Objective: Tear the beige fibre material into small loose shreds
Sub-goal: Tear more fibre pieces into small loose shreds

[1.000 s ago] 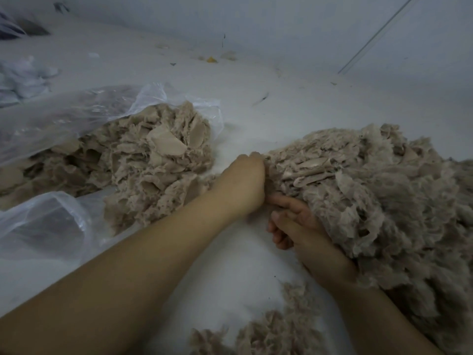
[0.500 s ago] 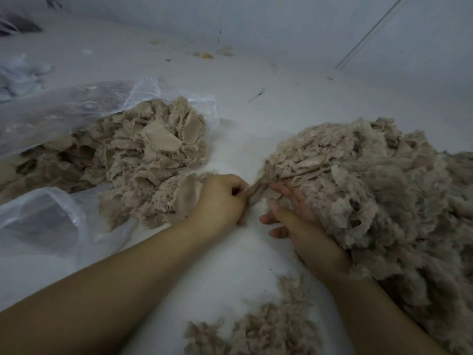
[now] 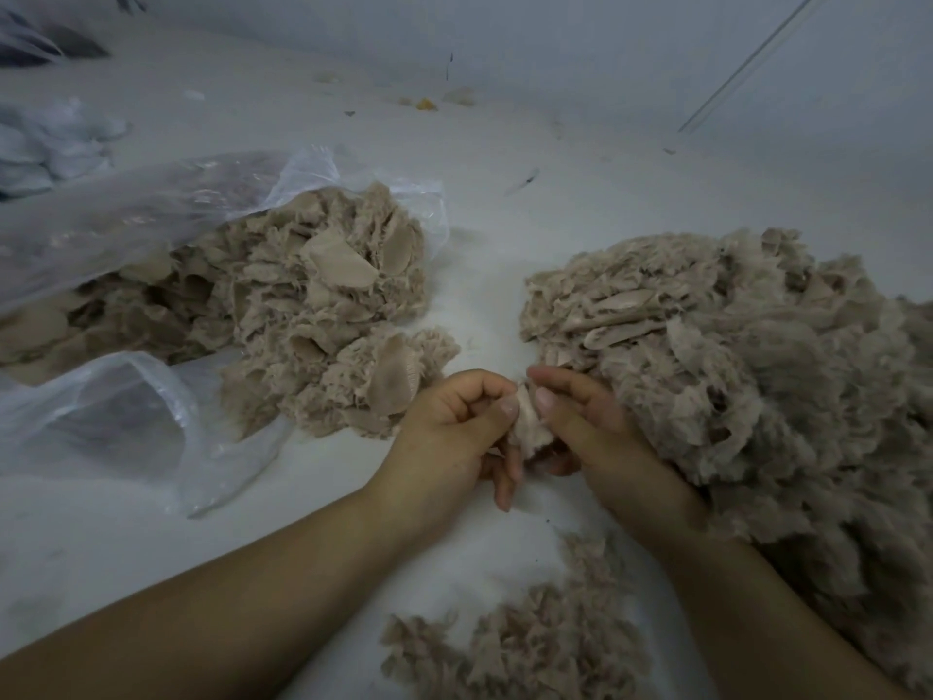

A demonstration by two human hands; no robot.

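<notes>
A small piece of beige fibre is pinched between my left hand and my right hand, thumbs facing each other above the white surface. To the right lies a big pile of beige fibre, fluffy and shredded at its near side; my right wrist rests against it. On the left, a heap of flatter beige pieces spills out of a clear plastic bag. A small pile of loose shreds lies near the bottom edge between my forearms.
The white work surface runs back to a pale wall. Another clear bag flap lies at the left. White stuff sits at the far left, and small bits of debris lie near the wall.
My left hand pulled back from the right pile with a piece. Both hands came toward me and now hold that piece between them.
</notes>
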